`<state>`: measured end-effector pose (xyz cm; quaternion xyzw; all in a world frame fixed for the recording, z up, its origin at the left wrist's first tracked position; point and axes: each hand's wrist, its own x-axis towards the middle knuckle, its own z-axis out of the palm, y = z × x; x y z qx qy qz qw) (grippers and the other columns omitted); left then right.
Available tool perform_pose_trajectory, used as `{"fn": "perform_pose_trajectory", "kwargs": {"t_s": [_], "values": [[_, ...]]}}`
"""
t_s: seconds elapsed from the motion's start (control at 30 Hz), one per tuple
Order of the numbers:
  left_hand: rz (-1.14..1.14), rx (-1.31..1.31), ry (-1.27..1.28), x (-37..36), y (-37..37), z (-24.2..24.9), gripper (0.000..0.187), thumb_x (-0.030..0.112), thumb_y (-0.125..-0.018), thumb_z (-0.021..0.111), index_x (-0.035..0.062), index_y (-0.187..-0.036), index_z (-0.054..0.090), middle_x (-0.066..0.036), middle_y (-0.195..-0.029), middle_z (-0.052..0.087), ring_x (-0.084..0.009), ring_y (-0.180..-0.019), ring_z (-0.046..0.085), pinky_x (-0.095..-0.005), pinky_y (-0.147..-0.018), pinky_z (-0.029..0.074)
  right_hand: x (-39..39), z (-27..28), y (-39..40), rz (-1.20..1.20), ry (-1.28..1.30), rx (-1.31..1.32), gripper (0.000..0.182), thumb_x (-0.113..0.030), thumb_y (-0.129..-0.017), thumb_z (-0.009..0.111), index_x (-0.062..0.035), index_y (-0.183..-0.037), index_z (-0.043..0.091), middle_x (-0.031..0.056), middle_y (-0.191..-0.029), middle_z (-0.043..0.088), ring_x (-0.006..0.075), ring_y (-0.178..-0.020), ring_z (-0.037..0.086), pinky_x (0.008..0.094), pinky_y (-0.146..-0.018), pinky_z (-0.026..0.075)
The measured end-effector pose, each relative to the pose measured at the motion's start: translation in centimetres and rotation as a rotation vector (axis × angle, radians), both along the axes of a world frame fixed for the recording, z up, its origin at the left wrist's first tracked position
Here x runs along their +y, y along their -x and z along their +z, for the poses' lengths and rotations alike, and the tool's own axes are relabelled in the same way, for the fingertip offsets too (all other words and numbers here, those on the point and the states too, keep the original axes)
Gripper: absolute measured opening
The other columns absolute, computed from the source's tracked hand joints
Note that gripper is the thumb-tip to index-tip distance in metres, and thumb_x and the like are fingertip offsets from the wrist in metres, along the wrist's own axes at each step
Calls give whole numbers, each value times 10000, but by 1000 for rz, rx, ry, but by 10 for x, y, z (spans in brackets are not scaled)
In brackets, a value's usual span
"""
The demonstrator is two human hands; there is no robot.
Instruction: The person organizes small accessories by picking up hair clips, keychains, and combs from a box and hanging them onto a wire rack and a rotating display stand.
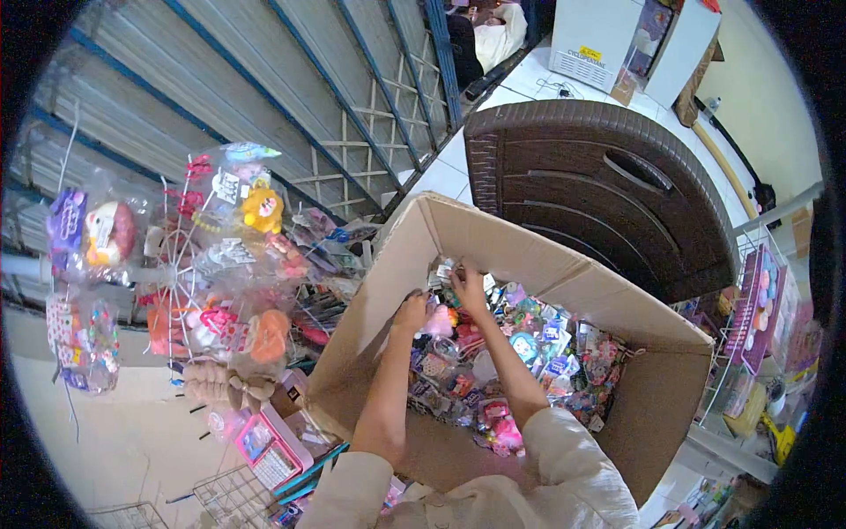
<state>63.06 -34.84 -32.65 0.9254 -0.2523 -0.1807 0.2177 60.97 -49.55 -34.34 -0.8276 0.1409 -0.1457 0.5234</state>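
Note:
Both my hands reach into a large open cardboard box (348,379) filled with small packaged trinkets (555,348). My left hand (411,311) is near the box's left wall, beside a pink plush item (438,321); its fingers are curled, and what they hold, if anything, is too small to make out. To its right, my right hand (470,286) has bent fingers at small white-carded packets (443,271) near the far corner. Whether it grips one is unclear.
A rack of bagged toys (181,273) hangs at the left. Behind the box stands a dark brown woven chair (608,185). A pink-framed case (271,450) lies at the lower left, and a wire rack with a purple basket (749,309) is at the right.

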Motion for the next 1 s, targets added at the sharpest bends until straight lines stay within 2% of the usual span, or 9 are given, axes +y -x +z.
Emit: {"fn": "perform_pose_trajectory", "kwargs": {"t_s": [0.13, 0.2, 0.23, 0.3, 0.47, 0.63, 0.77, 0.87, 1.0], "values": [[-16, 29, -181, -7, -12, 40, 225, 206, -666, 539, -3, -751, 543, -202, -735, 551, -294, -709, 549, -384, -635, 432, -11, 48, 29, -44, -246, -163, 145, -89, -760, 506, 0, -834, 419, 79, -675, 517, 116, -624, 528, 230, -535, 412], [140, 755, -128, -12, -24, 86, 312, 297, -675, 545, 20, -819, 547, -140, -765, 563, -230, -716, 543, -338, -639, 414, -15, 62, 37, -67, -267, -202, 140, -89, -760, 508, -10, -834, 418, 57, -683, 495, 110, -632, 516, 227, -531, 414], [157, 747, -117, -10, -24, 92, 312, 297, -675, 545, 20, -819, 547, -140, -765, 563, -230, -716, 543, -338, -639, 414, -14, 84, 42, -47, -266, -208, 140, -89, -760, 508, -10, -834, 418, 57, -683, 495, 110, -632, 516, 227, -531, 414], [176, 848, 362, -3, -20, 103, 329, 344, -701, 534, 33, -809, 552, -66, -730, 544, -118, -673, 502, -256, -571, 383, -13, 148, 56, -86, -471, -169, 146, -123, -760, 512, -18, -792, 417, 64, -649, 510, 112, -599, 517, 216, -502, 386], [236, 657, 443, 21, 27, 229, 424, 407, -683, 550, 24, -863, 524, -40, -736, 546, -110, -714, 503, -231, -614, 381, 7, 233, 76, 38, -431, -354, 122, -98, -752, 520, -27, -783, 426, 19, -646, 466, 49, -573, 453, 179, -489, 356], [512, 598, 1079, 108, 140, 273, 355, 328, -771, 485, 36, -973, 473, -24, -837, 527, -112, -765, 503, -251, -680, 396, 55, 323, 109, 292, -436, -432, 108, -52, -736, 525, -21, -773, 429, 5, -630, 458, 29, -573, 442, 163, -484, 342], [132, 605, 1632, 195, 250, 258, 312, 314, -736, 527, 9, -800, 517, -65, -762, 539, -126, -712, 512, -238, -602, 400, 114, 377, 140, 756, -492, -401, 153, -21, -721, 536, -9, -789, 399, 23, -649, 493, 47, -631, 487, 151, -518, 351], [726, 366, 1461, 241, 349, 243, 315, 319, -714, 545, 5, -740, 521, -73, -724, 541, -132, -681, 514, -241, -585, 395, 171, 395, 162, 1017, -407, -428, 149, -20, -723, 535, -7, -792, 404, 31, -650, 513, 65, -624, 509, 162, -513, 374], [1032, 10, 1458, 268, 469, 244, 300, 301, -713, 545, 6, -756, 521, -67, -696, 541, -139, -649, 518, -248, -579, 400, 253, 409, 203, 1454, -182, -498, 128, -11, -739, 510, 2, -805, 401, 68, -633, 548, 70, -546, 515, 210, -461, 404]]}}
